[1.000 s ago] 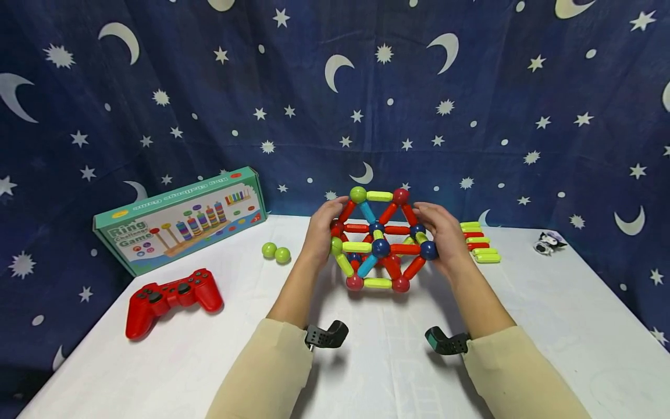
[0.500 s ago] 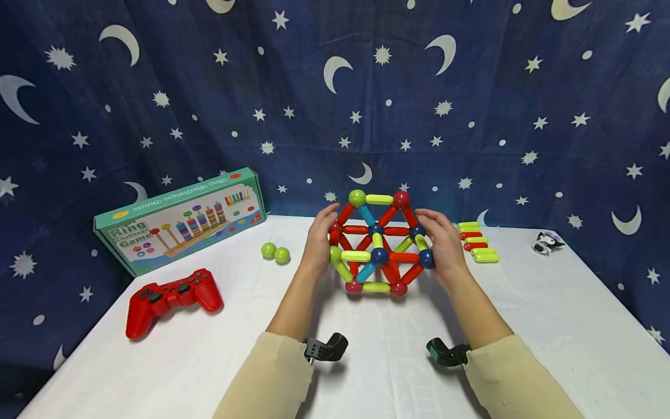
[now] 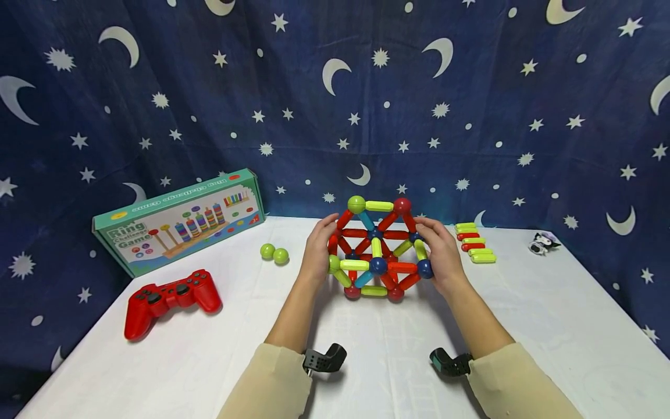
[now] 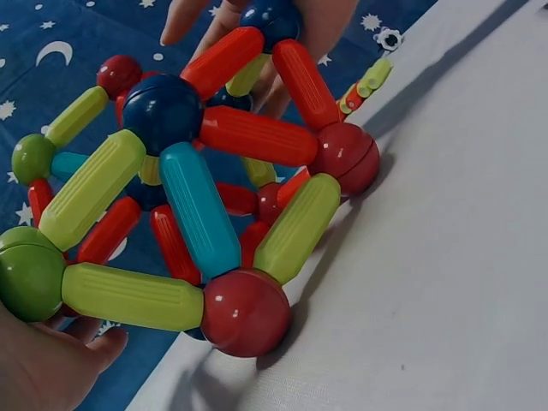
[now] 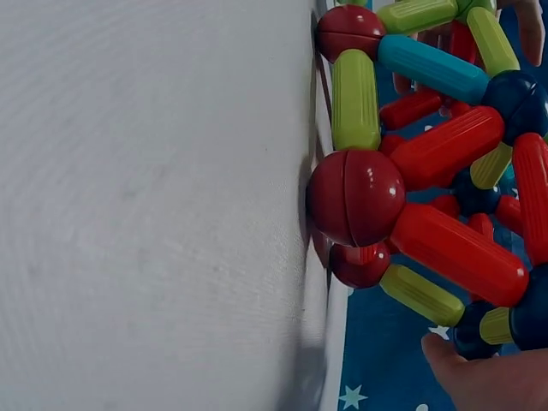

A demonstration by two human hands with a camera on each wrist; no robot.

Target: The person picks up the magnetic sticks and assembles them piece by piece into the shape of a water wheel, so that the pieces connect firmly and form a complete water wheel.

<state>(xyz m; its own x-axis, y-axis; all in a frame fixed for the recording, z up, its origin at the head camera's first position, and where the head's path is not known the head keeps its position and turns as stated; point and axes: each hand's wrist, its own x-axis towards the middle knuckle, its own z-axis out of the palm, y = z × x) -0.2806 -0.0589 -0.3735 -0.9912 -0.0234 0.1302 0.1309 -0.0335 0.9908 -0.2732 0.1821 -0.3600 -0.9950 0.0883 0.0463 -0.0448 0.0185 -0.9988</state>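
A ball-and-stick magnetic model point(image 3: 378, 266) in red, blue, green and yellow-green stands between my two hands, an open frame of triangles. My left hand point(image 3: 316, 251) grips its left side, near a green ball point(image 4: 32, 274) at the palm in the left wrist view. On the other side my right hand point(image 3: 444, 254) holds the model by the blue balls, with the thumb against one blue ball point(image 5: 476, 330) in the right wrist view. The model's lower red balls point(image 4: 247, 312) are right at the white tabletop. Parts of the fingers are hidden behind the sticks.
Several loose yellow-green and red sticks point(image 3: 473, 246) lie right of the model, with a small black-and-white figure point(image 3: 543, 244) beyond. Two green balls point(image 3: 274, 254), a red game controller point(image 3: 173, 299) and a Ring Challenge Game box point(image 3: 180, 224) are at left. A starry curtain point(image 3: 387, 116) hangs behind.
Both hands have brought the model slightly down and nearer, keeping hold of its two sides. The view has shifted a little; the other things lie as before.
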